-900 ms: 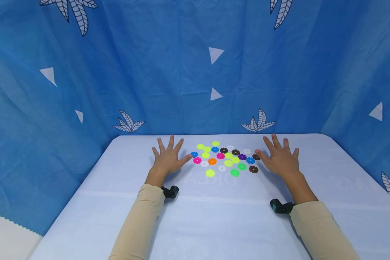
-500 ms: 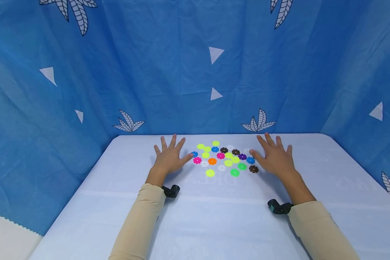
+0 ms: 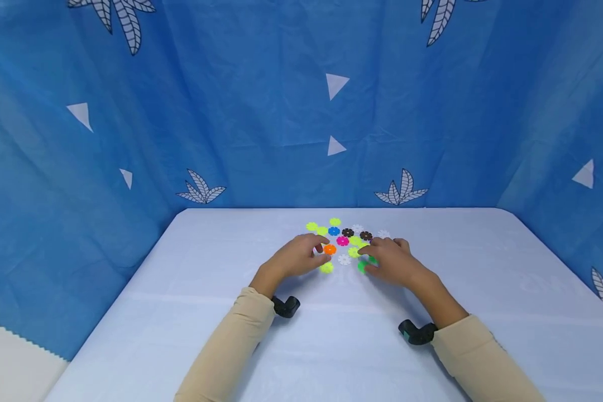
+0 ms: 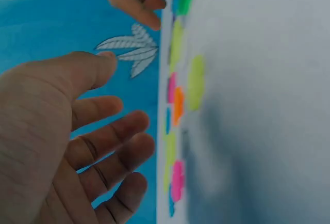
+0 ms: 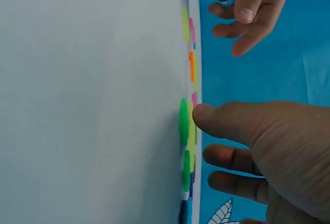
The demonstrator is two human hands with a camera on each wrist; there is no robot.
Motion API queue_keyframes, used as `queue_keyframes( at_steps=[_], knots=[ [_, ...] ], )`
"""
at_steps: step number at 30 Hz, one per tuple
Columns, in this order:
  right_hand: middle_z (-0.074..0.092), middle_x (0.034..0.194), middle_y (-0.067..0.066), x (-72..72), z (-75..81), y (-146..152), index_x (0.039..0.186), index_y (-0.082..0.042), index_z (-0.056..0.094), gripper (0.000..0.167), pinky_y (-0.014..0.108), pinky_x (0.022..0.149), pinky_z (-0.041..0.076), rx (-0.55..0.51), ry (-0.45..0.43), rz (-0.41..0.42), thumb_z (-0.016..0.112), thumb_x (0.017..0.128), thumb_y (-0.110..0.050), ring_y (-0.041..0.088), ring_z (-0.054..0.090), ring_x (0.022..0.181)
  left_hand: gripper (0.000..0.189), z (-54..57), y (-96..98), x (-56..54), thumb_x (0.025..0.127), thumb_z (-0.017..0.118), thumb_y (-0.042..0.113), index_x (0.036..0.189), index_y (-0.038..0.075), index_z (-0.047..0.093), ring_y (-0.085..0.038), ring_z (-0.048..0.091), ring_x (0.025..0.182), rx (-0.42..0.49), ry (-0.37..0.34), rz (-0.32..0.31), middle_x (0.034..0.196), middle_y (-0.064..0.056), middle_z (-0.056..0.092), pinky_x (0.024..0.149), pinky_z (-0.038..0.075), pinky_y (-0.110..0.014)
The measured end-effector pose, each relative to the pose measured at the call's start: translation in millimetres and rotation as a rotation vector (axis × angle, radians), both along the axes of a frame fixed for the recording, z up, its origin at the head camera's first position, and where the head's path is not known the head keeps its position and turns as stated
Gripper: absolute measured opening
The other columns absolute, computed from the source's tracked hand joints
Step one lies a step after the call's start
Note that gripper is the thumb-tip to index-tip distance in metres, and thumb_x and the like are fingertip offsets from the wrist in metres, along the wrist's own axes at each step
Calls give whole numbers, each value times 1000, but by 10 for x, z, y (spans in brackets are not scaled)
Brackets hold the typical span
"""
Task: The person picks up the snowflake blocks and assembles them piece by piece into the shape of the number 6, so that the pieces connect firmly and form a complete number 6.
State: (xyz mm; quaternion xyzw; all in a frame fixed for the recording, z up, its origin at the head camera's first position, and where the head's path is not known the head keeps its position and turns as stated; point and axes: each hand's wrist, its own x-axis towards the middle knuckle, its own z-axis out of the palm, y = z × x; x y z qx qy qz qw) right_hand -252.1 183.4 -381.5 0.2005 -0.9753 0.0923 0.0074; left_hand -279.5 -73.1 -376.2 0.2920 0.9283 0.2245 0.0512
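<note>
Two hands bent over a scatter of bright discs

The discs [image 3: 343, 241] lie on the far half of the tabletop [image 3: 341, 346], between the two hands, but I can't count them: the fingers cover some at either side. Only parts of the two green discs [image 5: 184, 122] show past the right hand in the head view, and the white disc [image 3: 344, 259] nearly melts into the pale surface. From the wrists the whole scatter is edge-on, blurred into thin strips of colour.

They're flat and round with notched rims: yellow, pink, blue, brown, white, green, and one orange disc [image 3: 329, 249] just beside the left fingertips.

The left hand [image 3: 297, 257] has its fingers loosely curved, thumb well away from them, with nothing held. The right hand [image 3: 393, 261] hangs much the same, thumb and fingers parted around a gap, gripping nothing I can see; whether it touches a green disc I can't tell. Its lower fingers are cut off in its own wrist view.

Both beige sleeves [image 3: 226, 346] run out of sight at the bottom. Behind everything hangs a blue cloth [image 3: 261, 111] with leaves and triangles, the upper leaves cropped.
</note>
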Motion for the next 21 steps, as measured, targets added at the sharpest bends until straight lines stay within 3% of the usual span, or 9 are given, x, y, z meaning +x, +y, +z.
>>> queue_keyframes(
  at_steps=[3, 8, 15, 21],
  knots=[
    [64, 114, 10, 4, -46, -8, 120, -17, 76, 35, 70, 98, 29, 22, 0, -7, 82, 87, -24, 34, 55, 115, 42, -92, 66, 9, 98, 67, 31, 134, 8, 64, -17, 59, 100, -62, -5, -29, 112, -3, 65, 91, 50, -34],
    [62, 111, 8, 13, -54, -8, 116, -16, 77, 30, 67, 95, 30, 0, 0, -13, 82, 87, -21, 35, 53, 114, 36, -177, 108, 14, 97, 69, 27, 129, 10, 68, -14, 55, 98, -128, 16, -23, 112, -2, 62, 93, 49, -31],
    [62, 105, 3, -7, -48, -19, 109, -16, 74, 27, 61, 92, 33, -42, -7, -6, 84, 84, -20, 31, 55, 112, 31, -226, 104, -2, 95, 72, 26, 122, 12, 72, -13, 54, 99, -113, 3, 0, 112, 0, 60, 91, 49, -28],
    [62, 88, -5, -59, -69, -47, 102, -14, 68, 21, 40, 85, 52, -169, -86, 55, 82, 86, -11, 18, 59, 88, 29, -244, 102, -22, 92, 76, 25, 117, 12, 69, -13, 54, 94, -74, -30, -1, 104, 2, 59, 88, 50, -27]
  ],
)
